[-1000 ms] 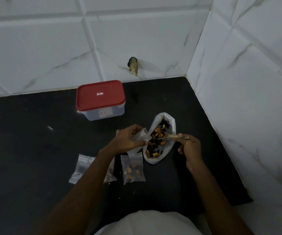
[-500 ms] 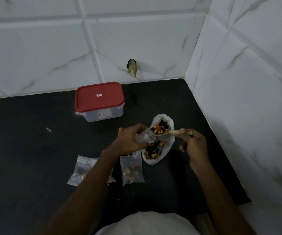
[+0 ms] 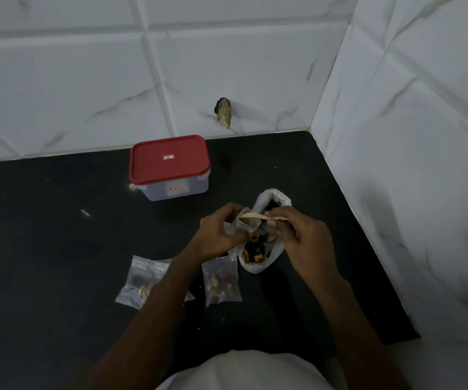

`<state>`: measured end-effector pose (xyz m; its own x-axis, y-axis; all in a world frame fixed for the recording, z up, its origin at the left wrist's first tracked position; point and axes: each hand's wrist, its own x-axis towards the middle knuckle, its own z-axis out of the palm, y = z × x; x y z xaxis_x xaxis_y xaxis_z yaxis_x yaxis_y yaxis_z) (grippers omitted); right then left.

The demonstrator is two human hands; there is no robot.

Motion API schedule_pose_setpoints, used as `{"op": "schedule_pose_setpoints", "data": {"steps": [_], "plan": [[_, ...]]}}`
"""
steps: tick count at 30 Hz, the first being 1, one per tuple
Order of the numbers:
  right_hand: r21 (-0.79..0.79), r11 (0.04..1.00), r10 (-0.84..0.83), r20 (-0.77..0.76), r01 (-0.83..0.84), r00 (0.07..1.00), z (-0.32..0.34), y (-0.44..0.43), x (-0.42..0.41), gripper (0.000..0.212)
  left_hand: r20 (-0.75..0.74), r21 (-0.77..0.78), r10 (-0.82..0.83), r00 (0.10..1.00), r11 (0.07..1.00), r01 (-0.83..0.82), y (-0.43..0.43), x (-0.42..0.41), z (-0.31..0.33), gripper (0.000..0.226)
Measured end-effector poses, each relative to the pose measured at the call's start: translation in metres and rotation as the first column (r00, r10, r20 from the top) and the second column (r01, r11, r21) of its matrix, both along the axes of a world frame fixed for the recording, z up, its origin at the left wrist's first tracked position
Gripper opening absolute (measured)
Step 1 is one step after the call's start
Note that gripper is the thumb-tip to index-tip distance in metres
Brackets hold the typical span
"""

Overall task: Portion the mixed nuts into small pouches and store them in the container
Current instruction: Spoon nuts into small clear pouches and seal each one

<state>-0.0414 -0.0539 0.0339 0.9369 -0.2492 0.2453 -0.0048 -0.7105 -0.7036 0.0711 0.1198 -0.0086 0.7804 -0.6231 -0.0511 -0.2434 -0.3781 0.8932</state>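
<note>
Left hand [image 3: 215, 235] pinches a small pouch [image 3: 239, 225] open while the right hand [image 3: 303, 240] grips a wooden spoon [image 3: 251, 218] tipped into it, just above the nut bag [image 3: 258, 263].
Left of the nut bag, a near pouch [image 3: 221, 281] and a far pouch [image 3: 139, 280] lie on the counter [image 3: 58, 249], apparently filled. The red-lidded container [image 3: 169, 167] stands closed beyond the bag, so portioning looks partway done and storing has not begun.
</note>
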Motion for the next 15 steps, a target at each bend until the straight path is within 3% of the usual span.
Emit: {"op": "schedule_pose_setpoints", "data": {"steps": [5,7,10,12,15], "plan": [[0.074,0.996,0.053,0.03,-0.055,0.998,-0.001,-0.001,-0.001,0.02,-0.027,-0.052,0.003,1.0,0.999,-0.004,0.002,-0.002,-0.001,0.038],[0.246,0.969,-0.049,0.074,0.03,0.996,0.0,-0.002,-0.002,0.015,-0.037,-0.063,0.013,0.999,0.998,-0.015,0.004,-0.003,0.0,0.037],[0.47,0.849,-0.277,0.007,0.241,0.961,0.001,-0.006,-0.001,0.006,-0.053,-0.039,0.007,0.999,0.999,-0.009,0.009,-0.003,0.003,0.038],[0.479,0.801,-0.367,-0.078,0.358,0.927,-0.004,-0.017,0.001,0.008,-0.071,0.007,-0.004,0.997,1.0,0.005,0.014,-0.001,0.002,0.041],[0.336,0.837,-0.386,-0.199,0.433,0.901,-0.013,-0.033,0.003,0.008,-0.105,0.108,-0.063,0.992,0.991,0.074,0.019,0.0,0.0,0.042]]}}
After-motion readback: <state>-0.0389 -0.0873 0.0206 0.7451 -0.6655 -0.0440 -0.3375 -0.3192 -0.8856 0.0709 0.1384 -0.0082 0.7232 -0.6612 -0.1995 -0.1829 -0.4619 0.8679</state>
